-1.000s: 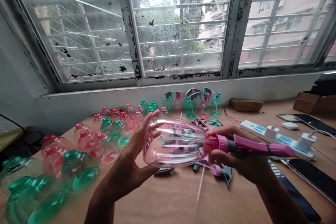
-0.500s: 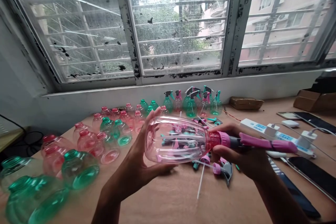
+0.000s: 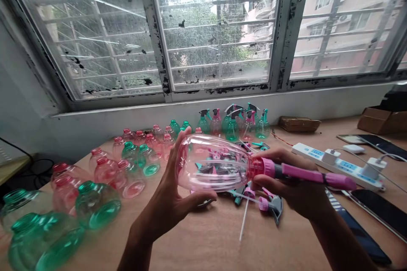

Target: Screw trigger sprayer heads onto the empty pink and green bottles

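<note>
A clear pink spray bottle (image 3: 213,165) lies sideways in the air between my hands, its base to the left. My left hand (image 3: 173,194) cups the base end, thumb below and fingers behind. At the neck, my right hand (image 3: 292,186) closes around the pink collar of the spray head (image 3: 302,173), whose pink trigger points right. The collar sits against the bottle's red threaded neck. Beneath and behind the bottle is a pile of loose pink, teal and grey spray heads (image 3: 270,205), partly hidden. A white dip tube (image 3: 244,220) lies in front of it.
Several open pink bottles (image 3: 106,171) and green bottles (image 3: 97,205) stand at left. Assembled spray bottles (image 3: 233,127) line the wall below the window. On the right are a white power strip (image 3: 338,165), phones (image 3: 381,207), a brown wrapped block (image 3: 299,124) and a cardboard box (image 3: 381,119).
The bottle is slightly more tilted, its base end a little higher, and my left hand has shifted slightly on it. My right hand still grips the collar.
</note>
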Demonstrator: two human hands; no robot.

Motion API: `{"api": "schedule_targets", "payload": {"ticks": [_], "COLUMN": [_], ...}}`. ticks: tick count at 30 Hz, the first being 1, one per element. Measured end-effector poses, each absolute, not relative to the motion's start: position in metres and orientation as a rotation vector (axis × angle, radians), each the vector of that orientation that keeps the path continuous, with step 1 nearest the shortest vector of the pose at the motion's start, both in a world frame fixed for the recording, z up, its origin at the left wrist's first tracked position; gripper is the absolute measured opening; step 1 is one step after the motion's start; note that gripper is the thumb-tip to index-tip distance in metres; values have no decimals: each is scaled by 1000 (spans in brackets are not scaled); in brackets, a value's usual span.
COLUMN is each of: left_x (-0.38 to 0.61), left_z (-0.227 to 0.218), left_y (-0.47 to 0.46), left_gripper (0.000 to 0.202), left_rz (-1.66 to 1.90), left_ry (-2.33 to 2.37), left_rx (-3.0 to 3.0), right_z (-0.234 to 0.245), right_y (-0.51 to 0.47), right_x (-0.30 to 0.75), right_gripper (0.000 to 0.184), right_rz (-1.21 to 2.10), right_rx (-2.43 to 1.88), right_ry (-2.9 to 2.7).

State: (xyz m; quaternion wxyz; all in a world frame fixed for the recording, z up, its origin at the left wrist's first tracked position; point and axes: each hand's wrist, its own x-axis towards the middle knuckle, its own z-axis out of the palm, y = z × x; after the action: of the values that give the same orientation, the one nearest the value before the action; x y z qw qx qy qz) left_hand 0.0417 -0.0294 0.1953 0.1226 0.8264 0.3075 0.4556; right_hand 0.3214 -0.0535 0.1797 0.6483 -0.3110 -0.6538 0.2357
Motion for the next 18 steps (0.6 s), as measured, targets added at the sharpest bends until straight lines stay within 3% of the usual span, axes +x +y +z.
{"api": "schedule_targets", "payload": {"ticks": [3, 11, 14, 18], "left_x": [42, 43, 43, 47], "left_z": [190, 196, 194, 196], "left_y": [-25, -30, -26, -36], "left_gripper": [113, 105, 102, 103], "left_rz": [1389, 1376, 1427, 1508], "left_ry": [835, 986, 950, 946], "left_rx": [2484, 2477, 2487, 2560], "right_z": [180, 174, 174, 178], "right_y": [-53, -48, -46, -47], "right_x": [319, 328, 322, 320], "right_gripper": [23, 33, 23, 31], "right_rz": [629, 380, 611, 868], "right_rx": [-636, -759, -682, -618], "right_ry": [-1471, -1579, -1488, -1357]}}
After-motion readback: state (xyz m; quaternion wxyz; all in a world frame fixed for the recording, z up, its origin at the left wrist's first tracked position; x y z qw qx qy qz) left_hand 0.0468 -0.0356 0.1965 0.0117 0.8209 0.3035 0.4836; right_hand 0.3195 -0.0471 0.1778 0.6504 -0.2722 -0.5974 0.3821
